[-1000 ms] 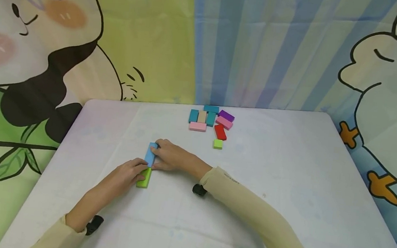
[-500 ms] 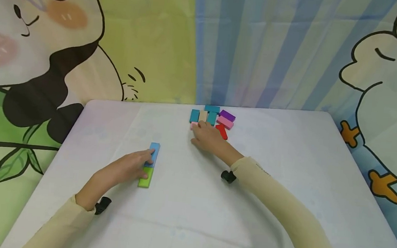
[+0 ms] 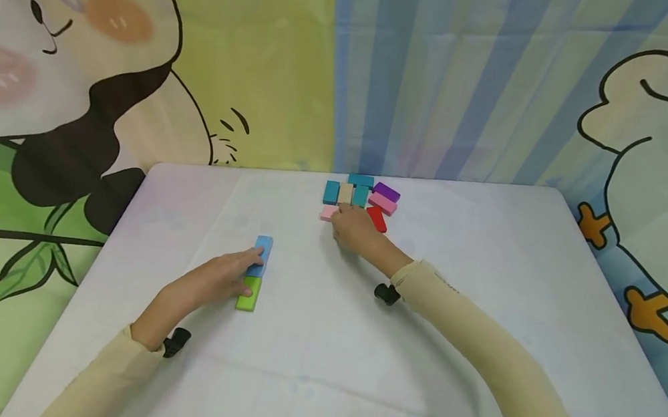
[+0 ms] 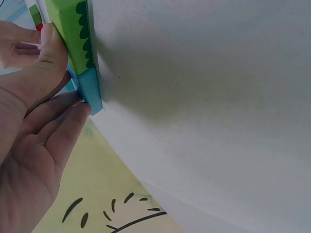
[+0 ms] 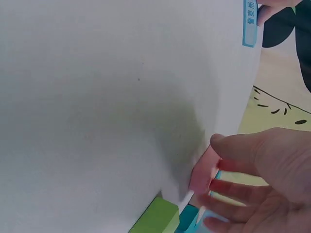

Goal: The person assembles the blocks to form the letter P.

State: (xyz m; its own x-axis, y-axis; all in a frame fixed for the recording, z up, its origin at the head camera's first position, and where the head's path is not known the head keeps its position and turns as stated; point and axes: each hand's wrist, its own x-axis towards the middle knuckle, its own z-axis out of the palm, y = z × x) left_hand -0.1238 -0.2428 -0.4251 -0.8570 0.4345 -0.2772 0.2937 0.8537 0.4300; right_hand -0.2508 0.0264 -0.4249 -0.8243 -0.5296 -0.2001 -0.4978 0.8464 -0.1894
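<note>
A light blue block (image 3: pixel 266 245) and a lime green block (image 3: pixel 246 303) lie end to end in a line on the white table. My left hand (image 3: pixel 212 279) rests at them, fingers extended onto the blue one and thumb touching the green one. At the far cluster of blocks, my right hand (image 3: pixel 358 231) pinches a pink block (image 5: pixel 203 172) between thumb and fingers. The pink block's left end shows in the head view; the fingers hide the rest. A small green block (image 5: pixel 158 216) lies near it in the right wrist view, hidden by the hand in the head view.
Behind the right hand lie teal blocks (image 3: pixel 331 193), a beige block (image 3: pixel 345 193), a purple block (image 3: pixel 386 191), another pink block (image 3: pixel 383 203) and a red block (image 3: pixel 377 219). The white table (image 3: pixel 474 262) ends at a patterned cloth (image 3: pixel 431 77).
My right hand has left the blue block and moved up and right to the pink block. My left hand has slid forward, its fingers now on the blue block.
</note>
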